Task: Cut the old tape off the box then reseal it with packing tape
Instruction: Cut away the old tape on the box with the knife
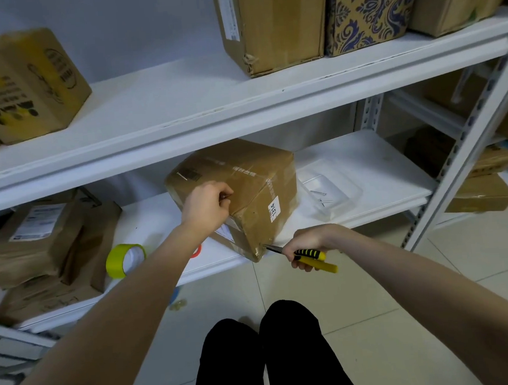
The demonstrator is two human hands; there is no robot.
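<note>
Now the left hand (205, 207) curls its fingers on the box (245, 175) top edge; the right hand (306, 242) clamps the knife (311, 256), blade at the box's corner overhanging the shelf (365, 166).

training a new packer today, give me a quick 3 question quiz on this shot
1. True or false: the right hand holds the knife with its blade at the box's lower near corner.
2. Which hand holds the box's top edge? A left, B right, C neither.
3. Fill in: the tape roll sits on the shelf to the ___ of the box.

Key: 1 true; 2 A, the left hand; 3 left.
</note>
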